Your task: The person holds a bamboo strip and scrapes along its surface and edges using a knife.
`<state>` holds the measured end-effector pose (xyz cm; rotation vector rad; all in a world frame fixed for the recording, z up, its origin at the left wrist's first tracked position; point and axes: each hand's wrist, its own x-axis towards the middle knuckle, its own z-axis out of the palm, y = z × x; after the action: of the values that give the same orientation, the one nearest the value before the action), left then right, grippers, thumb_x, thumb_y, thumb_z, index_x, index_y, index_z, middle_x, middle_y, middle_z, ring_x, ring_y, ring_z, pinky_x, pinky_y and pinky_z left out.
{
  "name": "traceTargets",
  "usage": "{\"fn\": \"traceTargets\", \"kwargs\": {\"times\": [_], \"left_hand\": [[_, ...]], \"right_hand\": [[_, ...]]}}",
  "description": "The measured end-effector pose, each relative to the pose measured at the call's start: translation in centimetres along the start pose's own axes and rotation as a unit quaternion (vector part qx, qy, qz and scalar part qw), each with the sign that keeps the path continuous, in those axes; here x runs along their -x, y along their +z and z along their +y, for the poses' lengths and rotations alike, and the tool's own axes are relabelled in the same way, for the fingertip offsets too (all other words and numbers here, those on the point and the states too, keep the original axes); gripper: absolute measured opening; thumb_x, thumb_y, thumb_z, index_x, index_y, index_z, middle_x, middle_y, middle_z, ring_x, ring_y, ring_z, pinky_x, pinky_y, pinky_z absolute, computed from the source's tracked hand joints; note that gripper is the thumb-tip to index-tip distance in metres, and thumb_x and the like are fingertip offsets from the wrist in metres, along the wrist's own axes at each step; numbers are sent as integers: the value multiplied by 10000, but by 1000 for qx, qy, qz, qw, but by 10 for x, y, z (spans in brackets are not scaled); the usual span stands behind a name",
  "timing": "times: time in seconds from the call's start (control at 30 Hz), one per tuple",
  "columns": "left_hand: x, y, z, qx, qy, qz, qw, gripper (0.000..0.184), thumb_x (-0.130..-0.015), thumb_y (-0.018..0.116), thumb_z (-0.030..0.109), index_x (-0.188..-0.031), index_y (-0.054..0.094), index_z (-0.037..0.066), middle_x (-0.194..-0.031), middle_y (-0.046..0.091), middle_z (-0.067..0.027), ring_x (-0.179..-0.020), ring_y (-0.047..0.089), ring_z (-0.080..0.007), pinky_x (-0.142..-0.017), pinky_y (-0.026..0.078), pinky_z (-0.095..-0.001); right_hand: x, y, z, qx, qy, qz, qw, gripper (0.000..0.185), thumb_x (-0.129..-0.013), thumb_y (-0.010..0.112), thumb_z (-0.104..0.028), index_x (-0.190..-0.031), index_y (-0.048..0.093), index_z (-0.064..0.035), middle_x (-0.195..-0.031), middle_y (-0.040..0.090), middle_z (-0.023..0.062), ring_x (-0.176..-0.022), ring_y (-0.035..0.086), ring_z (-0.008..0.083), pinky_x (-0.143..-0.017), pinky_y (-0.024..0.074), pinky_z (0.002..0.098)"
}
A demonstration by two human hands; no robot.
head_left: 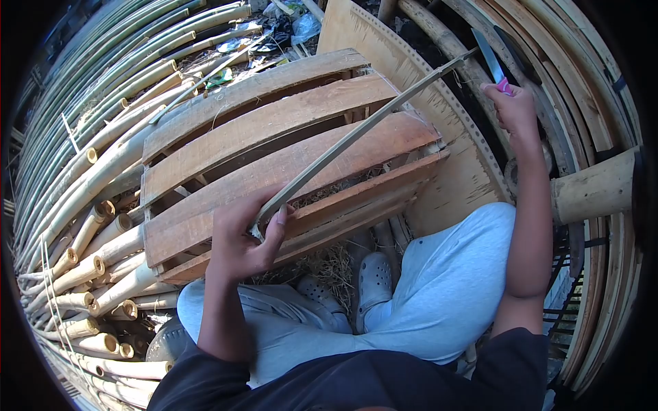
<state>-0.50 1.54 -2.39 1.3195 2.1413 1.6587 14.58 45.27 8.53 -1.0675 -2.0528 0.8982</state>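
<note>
The fingers of my left hand (241, 236) pinch the strip (346, 144) aslant over the slatted crate (267, 123); those of my right hand (514, 109) wrap the knife (488, 56), raised right of the crate — seemingly a readying step. Cutting would call for a steady strip. Bamboo poles (127, 288) lie left of the crate.

Both arms reach forward from the body, the 2 hands well apart. The left forearm (225, 308) runs up from the lower left to a left hand (248, 236) held low before the torso, its grip closed, the thumb (275, 229) pointing up and the nail showing. The right forearm (533, 205) rises nearly straight from a bent elbow (526, 296); the right hand (511, 108), farther forward and higher in view, is curled into a fist, leaning slightly left above the wrist (526, 142).
</note>
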Motion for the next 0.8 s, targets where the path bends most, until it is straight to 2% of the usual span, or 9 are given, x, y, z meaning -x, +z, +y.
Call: {"fn": "traceTargets", "kwargs": {"times": [0.07,0.13,0.2,0.37,0.43,0.5,0.6,0.67,0.8], "left_hand": [[0,-1,2,1,1,-2,1000,325,-871,665,46,-1192,707,10,-851,768,-100,-751,757,-182,-706,574,-285],[0,-3,10,-12,-30,-26,999,273,-945,601,79,-1174,685,-44,-884,759,-116,-863,746,-196,-826,563,-317],[0,-3,10,-11,-29,-26,999,273,-946,602,81,-1175,684,-43,-884,759,-115,-867,745,-194,-827,562,-317],[-1,-3,10,-9,-32,-24,999,274,-949,604,87,-1177,684,-42,-886,760,-114,-874,744,-192,-829,562,-317],[0,-1,4,-6,-2,-4,1000,326,-876,663,40,-1197,705,7,-861,768,-104,-774,758,-176,-710,575,-285],[0,0,3,-5,-1,-1,1000,326,-878,660,40,-1199,704,5,-862,768,-104,-775,758,-175,-711,575,-284],[-1,-1,3,-1,-2,-2,1000,329,-879,658,40,-1203,703,2,-865,769,-105,-780,758,-175,-716,577,-283],[0,-1,2,1,-4,-6,1000,331,-879,658,40,-1205,702,1,-867,770,-106,-784,759,-176,-719,578,-283],[0,-1,0,-4,-4,-5,1000,335,-878,658,39,-1208,701,0,-865,770,-107,-789,761,-175,-725,579,-281]], "right_hand": [[6,-3,-3,27,34,-52,998,246,-850,811,-227,-711,653,-98,-574,476,-88,-454,353,16,-427,237,259],[7,-1,-4,56,50,-59,995,258,-844,818,-233,-712,643,-97,-569,466,-85,-447,350,20,-414,233,256],[9,0,-7,84,66,-66,992,271,-839,826,-239,-714,632,-95,-565,455,-83,-439,347,23,-402,230,254],[18,7,-21,86,68,-76,991,336,-857,831,-368,-885,665,-78,-616,467,-79,-452,363,21,-395,272,225],[21,16,-24,67,74,-70,993,338,-890,798,-378,-942,676,-68,-634,473,-74,-474,380,19,-414,292,220],[21,19,-21,47,79,-65,994,348,-922,765,-388,-999,687,-58,-652,480,-70,-496,397,17,-433,313,215],[18,22,-13,8,14,-109,994,370,-988,683,-358,-1101,704,-6,-716,569,-32,-584,497,57,-530,432,256],[16,27,-7,107,-169,-121,972,351,-1016,630,-294,-1149,705,22,-805,698,81,-695,639,161,-684,525,339],[13,26,-4,205,-178,-81,959,340,-1002,629,-269,-1158,708,23,-944,741,212,-832,721,302,-798,543,394]]}}
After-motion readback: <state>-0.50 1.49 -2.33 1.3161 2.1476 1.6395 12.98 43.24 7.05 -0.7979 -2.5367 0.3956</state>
